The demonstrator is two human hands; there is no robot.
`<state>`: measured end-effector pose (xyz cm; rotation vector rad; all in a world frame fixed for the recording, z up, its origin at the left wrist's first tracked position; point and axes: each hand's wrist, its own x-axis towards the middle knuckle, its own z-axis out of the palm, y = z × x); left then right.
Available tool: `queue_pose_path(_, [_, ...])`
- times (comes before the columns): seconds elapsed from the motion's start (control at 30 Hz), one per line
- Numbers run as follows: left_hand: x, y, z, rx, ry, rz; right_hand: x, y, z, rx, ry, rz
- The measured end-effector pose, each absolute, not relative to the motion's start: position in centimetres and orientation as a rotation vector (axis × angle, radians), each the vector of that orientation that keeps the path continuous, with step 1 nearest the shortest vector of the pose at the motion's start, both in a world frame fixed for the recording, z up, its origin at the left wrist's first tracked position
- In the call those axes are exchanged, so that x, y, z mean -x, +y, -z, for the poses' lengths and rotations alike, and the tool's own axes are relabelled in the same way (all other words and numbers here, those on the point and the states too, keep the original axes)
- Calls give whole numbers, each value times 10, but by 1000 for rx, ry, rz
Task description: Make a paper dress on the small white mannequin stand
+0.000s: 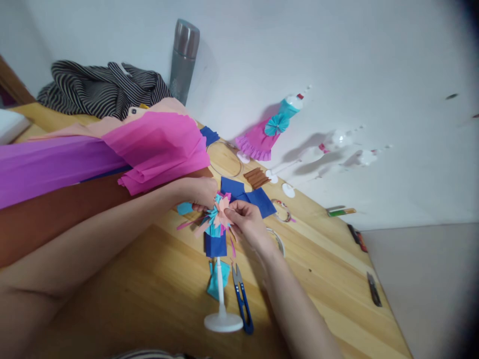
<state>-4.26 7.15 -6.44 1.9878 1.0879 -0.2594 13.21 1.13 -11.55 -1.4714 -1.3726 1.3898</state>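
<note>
A small figure on a white stand [223, 322] is before me, wearing a dark blue paper skirt [216, 245] under fringed turquoise, pink and peach crepe paper. My right hand [245, 219] pinches the peach paper flower [221, 212] at the front between thumb and fingers. Curled against the left side of the fringe is my left hand [204, 193]; its fingertips are partly hidden, and what they grip cannot be made out. Blue-handled thread snips [243, 301] lie to the right of the stand, and a turquoise paper scrap [219, 280] lies behind its stem.
Pink crepe paper [160, 144], purple crepe paper [63, 159] and a striped cloth [101, 87] pile up at left. A grey bottle [183, 62] and a dressed figure [265, 127] stand by the wall. Blue paper squares [260, 200], tape rolls [282, 210] and a cutter [373, 289] lie rightward.
</note>
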Motion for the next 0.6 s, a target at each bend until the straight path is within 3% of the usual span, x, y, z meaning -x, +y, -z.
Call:
queue_pose_path(0.4, [44,71,63,-1962,1103,249,-128,4,112,1444,-1569,-1187])
queue_pose_path(0.6, [44,71,62,-1972,1072,233,-142,-13,98,953,-2154,-381])
